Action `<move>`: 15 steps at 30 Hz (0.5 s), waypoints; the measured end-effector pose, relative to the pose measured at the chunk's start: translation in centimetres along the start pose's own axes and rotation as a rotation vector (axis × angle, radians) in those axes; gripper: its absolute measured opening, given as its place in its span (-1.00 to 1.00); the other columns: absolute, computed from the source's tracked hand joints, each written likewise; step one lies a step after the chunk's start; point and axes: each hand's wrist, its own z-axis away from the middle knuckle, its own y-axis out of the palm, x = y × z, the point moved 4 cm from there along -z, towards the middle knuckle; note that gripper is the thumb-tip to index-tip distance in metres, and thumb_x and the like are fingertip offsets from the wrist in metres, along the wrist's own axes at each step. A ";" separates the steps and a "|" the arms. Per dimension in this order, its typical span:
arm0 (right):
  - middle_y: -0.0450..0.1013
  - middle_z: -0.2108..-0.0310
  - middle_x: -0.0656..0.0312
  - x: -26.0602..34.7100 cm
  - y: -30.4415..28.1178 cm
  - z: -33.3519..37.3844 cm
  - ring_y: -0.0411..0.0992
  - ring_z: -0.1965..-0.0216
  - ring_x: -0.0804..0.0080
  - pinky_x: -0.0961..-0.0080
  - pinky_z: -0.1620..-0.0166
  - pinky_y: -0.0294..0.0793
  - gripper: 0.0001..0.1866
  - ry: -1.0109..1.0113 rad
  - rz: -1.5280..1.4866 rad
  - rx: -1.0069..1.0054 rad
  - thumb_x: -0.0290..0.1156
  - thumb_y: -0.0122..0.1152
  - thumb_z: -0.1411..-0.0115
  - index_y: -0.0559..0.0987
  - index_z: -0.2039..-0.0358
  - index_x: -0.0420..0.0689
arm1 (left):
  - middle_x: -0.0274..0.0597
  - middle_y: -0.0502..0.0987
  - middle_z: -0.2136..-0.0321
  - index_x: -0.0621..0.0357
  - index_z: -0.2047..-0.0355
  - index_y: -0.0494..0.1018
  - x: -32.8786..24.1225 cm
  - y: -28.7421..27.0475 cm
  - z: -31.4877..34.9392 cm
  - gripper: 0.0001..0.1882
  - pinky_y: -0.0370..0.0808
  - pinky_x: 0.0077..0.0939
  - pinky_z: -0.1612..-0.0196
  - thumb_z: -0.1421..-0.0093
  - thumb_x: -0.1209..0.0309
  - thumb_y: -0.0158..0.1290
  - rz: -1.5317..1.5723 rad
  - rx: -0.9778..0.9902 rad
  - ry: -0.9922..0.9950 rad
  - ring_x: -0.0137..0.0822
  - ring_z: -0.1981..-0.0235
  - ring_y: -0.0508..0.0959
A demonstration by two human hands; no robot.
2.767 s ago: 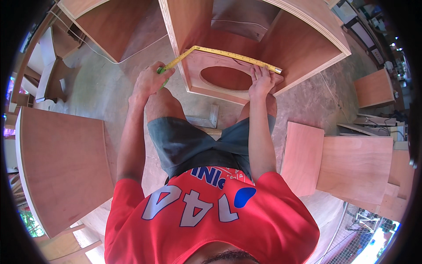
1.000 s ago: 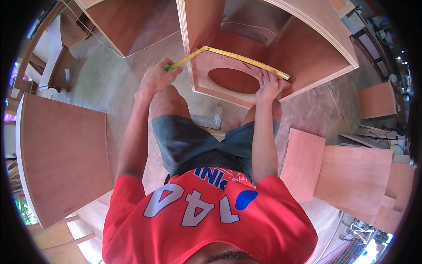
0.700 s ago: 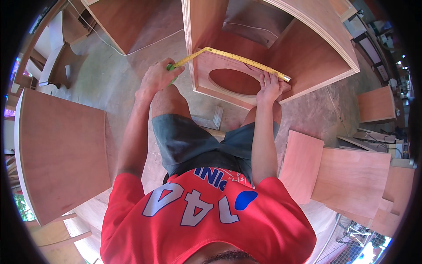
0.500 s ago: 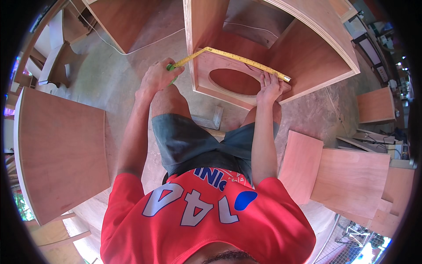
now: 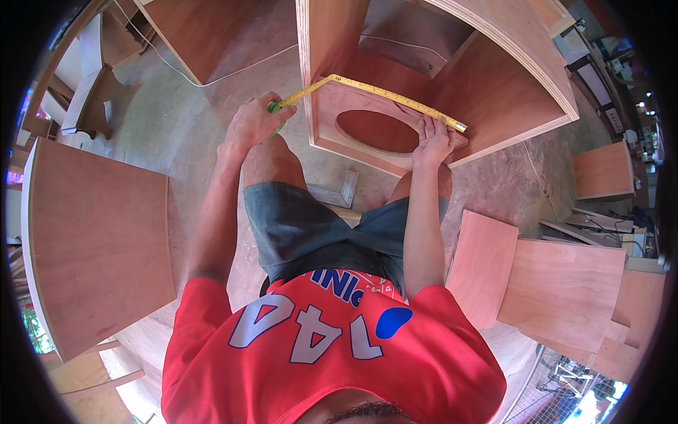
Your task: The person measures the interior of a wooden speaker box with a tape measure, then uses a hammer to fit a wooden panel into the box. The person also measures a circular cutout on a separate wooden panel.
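Observation:
My left hand point(image 5: 251, 126) is closed around the green case of a tape measure point(image 5: 381, 92), just left of a plywood box point(image 5: 494, 42). The yellow blade runs out of the case to the box's left edge, bends there, and slants down to the right across the opening. Above a board with an oval hole point(image 5: 326, 116), the blade lies along the board's upper edge. At its metal-tipped end, the fingers of my right hand point(image 5: 432, 145) press on the blade and the board. My right thumb is mostly hidden.
A wooden panel or cabinet point(image 5: 99, 247) stands at the left, and another box point(image 5: 201, 35) at the far left. Loose plywood sheets point(image 5: 558, 283) lie at the right. A metal square point(image 5: 346, 189) rests on the floor between my legs. A white cable point(image 5: 247, 69) crosses the floor.

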 end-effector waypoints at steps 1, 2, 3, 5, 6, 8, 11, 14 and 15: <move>0.48 0.11 0.27 0.0 0.0 0.0 0.53 0.07 0.32 0.28 -0.02 0.53 -0.83 0.000 -0.001 0.002 -0.36 0.17 -0.36 0.39 0.11 0.00 | -0.01 0.66 0.29 0.03 0.03 0.56 0.0 0.0 0.0 -0.45 0.51 -0.16 0.03 -0.19 -0.11 0.11 0.000 -0.002 -0.001 -0.01 0.14 0.64; 0.48 0.11 0.27 0.0 0.0 0.0 0.53 0.07 0.32 0.28 -0.02 0.53 -0.83 0.000 -0.002 0.004 -0.37 0.17 -0.36 0.39 0.11 0.00 | -0.02 0.66 0.29 0.03 0.03 0.56 0.0 0.0 0.0 -0.45 0.51 -0.16 0.04 -0.19 -0.11 0.11 -0.004 -0.009 0.007 -0.02 0.14 0.64; 0.48 0.11 0.27 0.1 0.0 0.0 0.53 0.07 0.32 0.28 -0.02 0.53 -0.83 0.000 0.007 -0.001 -0.37 0.17 -0.36 0.39 0.11 0.00 | -0.03 0.66 0.30 0.03 0.03 0.56 -0.1 0.0 0.0 -0.45 0.51 -0.17 0.04 -0.19 -0.11 0.11 -0.009 -0.017 0.014 -0.02 0.14 0.64; 0.49 0.11 0.26 0.1 0.0 0.1 0.53 0.07 0.31 0.28 -0.03 0.53 -0.83 -0.002 -0.005 0.006 -0.37 0.17 -0.36 0.39 0.11 0.00 | -0.04 0.66 0.31 0.03 0.03 0.56 -0.1 0.0 0.1 -0.45 0.51 -0.17 0.04 -0.19 -0.12 0.11 -0.010 -0.016 0.017 -0.03 0.14 0.64; 0.49 0.11 0.26 0.1 0.0 0.1 0.53 0.06 0.31 0.28 -0.03 0.53 -0.83 -0.005 0.002 0.002 -0.37 0.17 -0.36 0.39 0.11 0.00 | -0.05 0.66 0.32 0.03 0.04 0.56 -0.1 0.0 0.1 -0.45 0.51 -0.17 0.04 -0.18 -0.12 0.10 -0.007 -0.007 0.012 -0.04 0.14 0.64; 0.49 0.11 0.26 0.1 0.0 0.1 0.53 0.07 0.31 0.28 -0.03 0.53 -0.83 -0.004 -0.006 0.004 -0.37 0.17 -0.36 0.38 0.11 0.00 | -0.06 0.66 0.33 0.03 0.04 0.56 -0.1 0.0 0.1 -0.45 0.51 -0.18 0.04 -0.18 -0.12 0.11 0.001 0.005 0.001 -0.04 0.15 0.64; 0.49 0.11 0.26 0.0 0.0 0.1 0.53 0.07 0.31 0.29 -0.02 0.52 -0.83 -0.005 -0.006 0.005 -0.38 0.17 -0.36 0.38 0.11 0.00 | -0.06 0.66 0.34 0.04 0.05 0.56 0.0 -0.1 0.2 -0.45 0.51 -0.18 0.04 -0.18 -0.12 0.11 0.011 0.008 -0.007 -0.05 0.15 0.65; 0.49 0.11 0.26 0.0 0.1 0.1 0.53 0.07 0.32 0.30 -0.02 0.52 -0.83 -0.004 -0.003 0.005 -0.38 0.17 -0.36 0.38 0.11 0.00 | -0.07 0.66 0.34 0.03 0.05 0.56 0.0 -0.1 0.2 -0.45 0.51 -0.19 0.05 -0.17 -0.12 0.11 0.009 0.001 0.006 -0.06 0.16 0.65; 0.49 0.11 0.26 0.0 0.0 0.1 0.53 0.07 0.32 0.30 -0.02 0.52 -0.83 -0.004 0.007 -0.002 -0.38 0.16 -0.36 0.38 0.11 0.00 | -0.07 0.66 0.35 0.03 0.05 0.56 0.0 -0.1 0.2 -0.45 0.51 -0.19 0.05 -0.17 -0.12 0.11 0.008 -0.001 0.006 -0.06 0.16 0.65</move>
